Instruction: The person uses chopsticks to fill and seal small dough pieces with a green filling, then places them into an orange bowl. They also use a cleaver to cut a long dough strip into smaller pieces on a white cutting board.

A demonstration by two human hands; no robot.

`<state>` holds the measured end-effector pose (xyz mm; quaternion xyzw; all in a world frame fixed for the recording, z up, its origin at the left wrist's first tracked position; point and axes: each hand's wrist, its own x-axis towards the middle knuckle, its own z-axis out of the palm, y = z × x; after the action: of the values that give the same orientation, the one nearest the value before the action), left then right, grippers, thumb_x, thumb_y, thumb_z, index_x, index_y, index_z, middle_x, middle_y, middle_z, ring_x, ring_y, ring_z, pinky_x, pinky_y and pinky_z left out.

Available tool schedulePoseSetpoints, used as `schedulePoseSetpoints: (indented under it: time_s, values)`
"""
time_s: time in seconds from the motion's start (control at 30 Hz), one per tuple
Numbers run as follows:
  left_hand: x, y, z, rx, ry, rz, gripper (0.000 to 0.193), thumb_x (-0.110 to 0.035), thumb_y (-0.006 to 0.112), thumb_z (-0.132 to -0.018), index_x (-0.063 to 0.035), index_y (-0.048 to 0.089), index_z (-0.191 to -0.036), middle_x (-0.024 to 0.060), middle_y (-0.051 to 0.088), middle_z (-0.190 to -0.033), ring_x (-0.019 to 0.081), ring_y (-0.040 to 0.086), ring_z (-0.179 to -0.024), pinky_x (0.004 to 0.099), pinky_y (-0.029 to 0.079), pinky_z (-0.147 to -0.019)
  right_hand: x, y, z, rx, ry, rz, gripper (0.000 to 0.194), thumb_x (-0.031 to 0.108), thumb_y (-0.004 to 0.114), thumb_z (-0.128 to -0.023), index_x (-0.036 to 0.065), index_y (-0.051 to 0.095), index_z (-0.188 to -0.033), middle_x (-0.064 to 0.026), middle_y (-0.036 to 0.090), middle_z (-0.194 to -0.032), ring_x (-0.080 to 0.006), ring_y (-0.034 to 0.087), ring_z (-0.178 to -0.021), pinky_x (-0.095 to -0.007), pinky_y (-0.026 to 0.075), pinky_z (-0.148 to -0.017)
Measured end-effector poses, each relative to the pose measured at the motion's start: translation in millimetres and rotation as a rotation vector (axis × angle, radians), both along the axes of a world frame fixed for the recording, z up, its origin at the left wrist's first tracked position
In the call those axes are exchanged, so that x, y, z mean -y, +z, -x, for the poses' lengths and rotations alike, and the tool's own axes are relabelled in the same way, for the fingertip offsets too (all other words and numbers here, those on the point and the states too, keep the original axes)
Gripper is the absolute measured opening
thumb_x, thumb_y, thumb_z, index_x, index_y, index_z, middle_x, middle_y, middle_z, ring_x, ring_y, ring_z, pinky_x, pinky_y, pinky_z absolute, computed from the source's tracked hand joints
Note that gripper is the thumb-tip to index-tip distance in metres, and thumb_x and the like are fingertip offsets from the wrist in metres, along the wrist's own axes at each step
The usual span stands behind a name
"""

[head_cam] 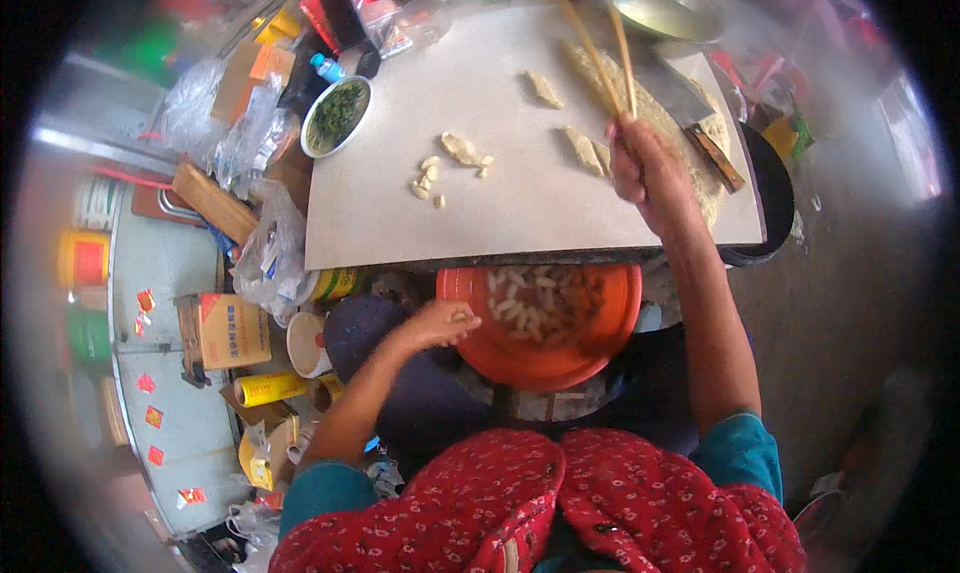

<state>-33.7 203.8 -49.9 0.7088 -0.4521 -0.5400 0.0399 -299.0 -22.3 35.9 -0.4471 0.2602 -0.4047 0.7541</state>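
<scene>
In my right hand (pixel 649 164) is a pair of wooden chopsticks (pixel 626 62), pointing away over the board (pixel 390 220). My left hand (pixel 448 323) is over the left rim of an orange plastic basin (pixel 555 370), fingers curled around a small pale piece. Many pale pieces (pixel 525 310) lie in the basin. On the board are small dough-like pieces (pixel 459 149), larger pale slabs (pixel 581 151) beside my right hand, and a long pale mass (pixel 660 115) partly hidden by that hand. A cleaver with a wooden handle (pixel 715 158) rests on the mass.
A white bowl of chopped greens (pixel 337 116) stands at the board's left edge, near a small blue-capped bottle (pixel 328 68). A metal bowl (pixel 664 6) is at the far right. Plastic bags (pixel 274 250), a cardboard box (pixel 232 331) and yellow rolls (pixel 270 389) crowd the left side.
</scene>
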Motion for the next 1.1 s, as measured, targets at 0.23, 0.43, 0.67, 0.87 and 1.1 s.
schedulePoseSetpoints:
  time_s: [0.23,0.43,0.67,0.87,1.1]
  values:
    - [104.5,44.2,45.6,-0.003,-0.085,0.833,0.021,-0.017,0.053,-0.090,-0.0036,0.061,-0.103,0.0112,0.066,-0.095,0.0200,0.063,-0.091,0.0312,0.048,-0.080,5.7,-0.9,15.6,0.071,-0.174,-0.093,0.028,0.030,0.041,-0.097,0.006,0.053,-0.093,0.0065,0.030,-0.060,-0.0036,0.025,-0.047,-0.0190,0.019,-0.039]
    - [267.4,24.1,32.0,0.580,-0.340,1.248,0.030,-0.009,0.057,-0.081,-0.0077,0.054,-0.110,0.0099,0.046,-0.128,0.0291,0.045,-0.117,0.0410,0.040,-0.095,7.3,-2.9,4.3,0.026,-0.127,-0.041,0.032,0.033,0.040,-0.097,0.004,0.054,-0.097,0.0069,0.029,-0.060,-0.0040,0.025,-0.049,-0.0200,0.020,-0.042]
    - [302.7,6.3,6.6,-0.155,0.065,1.186,0.018,-0.014,0.051,-0.087,-0.0076,0.052,-0.105,0.0152,0.058,-0.107,0.0284,0.055,-0.105,0.0379,0.043,-0.092,11.6,-4.5,-2.9,-0.105,-0.070,0.004,0.036,0.032,0.041,-0.096,0.000,0.055,-0.104,0.0049,0.034,-0.056,-0.0059,0.029,-0.046,-0.0222,0.025,-0.041]
    - [222.3,51.0,19.7,-1.130,0.755,0.564,0.027,-0.026,0.038,-0.096,-0.0054,0.048,-0.111,0.0085,0.057,-0.088,0.0209,0.057,-0.086,0.0350,0.046,-0.080,5.2,-7.9,-12.0,-0.268,0.080,0.063,0.034,0.027,0.038,-0.098,0.002,0.050,-0.118,0.0022,0.040,-0.060,-0.0049,0.035,-0.047,-0.0203,0.030,-0.042]
    - [182.0,48.3,5.8,-0.966,0.586,0.649,0.027,-0.030,0.042,-0.096,-0.0065,0.050,-0.108,-0.0005,0.047,-0.075,0.0051,0.039,-0.053,0.0197,0.033,-0.047,-5.2,-31.0,-32.8,-0.463,0.176,0.189,0.027,0.024,0.041,-0.098,0.004,0.052,-0.112,0.0006,0.050,-0.071,-0.0039,0.039,-0.051,-0.0183,0.033,-0.045]
